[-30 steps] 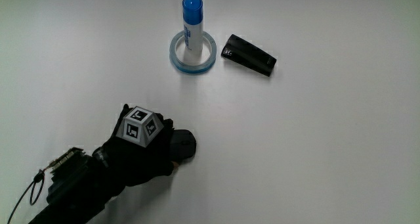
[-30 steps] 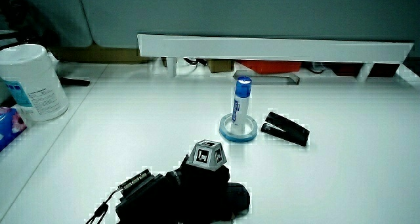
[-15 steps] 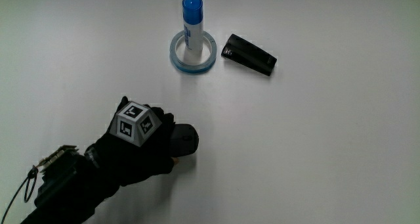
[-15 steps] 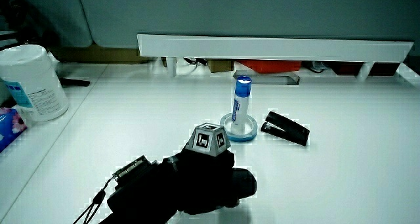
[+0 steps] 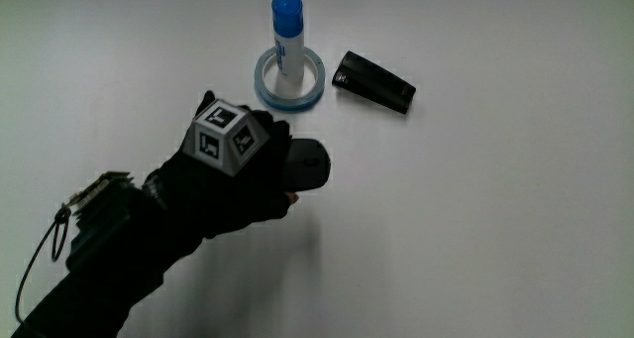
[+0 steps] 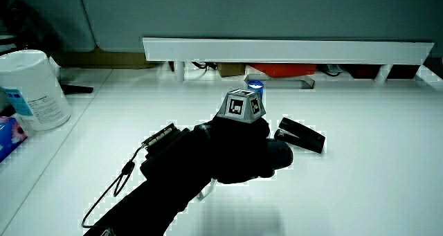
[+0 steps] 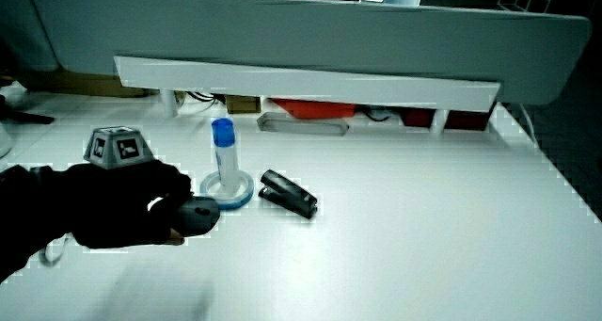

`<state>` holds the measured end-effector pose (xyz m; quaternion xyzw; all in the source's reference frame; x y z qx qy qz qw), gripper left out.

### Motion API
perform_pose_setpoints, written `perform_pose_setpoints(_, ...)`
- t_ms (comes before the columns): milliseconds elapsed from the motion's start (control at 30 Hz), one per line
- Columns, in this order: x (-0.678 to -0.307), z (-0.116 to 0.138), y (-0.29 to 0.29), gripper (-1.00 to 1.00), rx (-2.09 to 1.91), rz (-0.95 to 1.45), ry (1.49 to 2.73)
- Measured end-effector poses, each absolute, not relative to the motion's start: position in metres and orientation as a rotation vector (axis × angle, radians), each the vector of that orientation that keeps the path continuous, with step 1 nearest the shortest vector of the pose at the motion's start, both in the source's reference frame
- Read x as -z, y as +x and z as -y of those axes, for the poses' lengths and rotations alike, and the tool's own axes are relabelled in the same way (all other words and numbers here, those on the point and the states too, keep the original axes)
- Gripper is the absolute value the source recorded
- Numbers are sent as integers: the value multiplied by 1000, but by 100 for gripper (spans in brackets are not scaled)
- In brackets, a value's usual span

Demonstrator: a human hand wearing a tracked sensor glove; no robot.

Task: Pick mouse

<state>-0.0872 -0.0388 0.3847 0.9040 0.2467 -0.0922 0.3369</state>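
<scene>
The hand (image 5: 238,169) has its fingers wrapped tight around the mouse (image 5: 309,166) to carry it, up off the table (image 5: 495,229), near the ring (image 5: 289,84)

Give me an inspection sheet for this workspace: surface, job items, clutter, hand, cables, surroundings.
Surface: white table, mostly bare.
Job's things: dark mouse held in the hand, lifted off the table in a side view.
Clutter: blue-capped tube upright inside a tape ring; black stapler beside the ring; white tub at the table's edge.
Grippers: hand closed on the mouse, nearer the person than the ring.
Cables: thin cord looping off the forearm.
Surroundings: low partition with items stored under it.
</scene>
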Motion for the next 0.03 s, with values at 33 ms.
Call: perform_pose_setpoints(33,-384,42,-84,100,237,-638,2366)
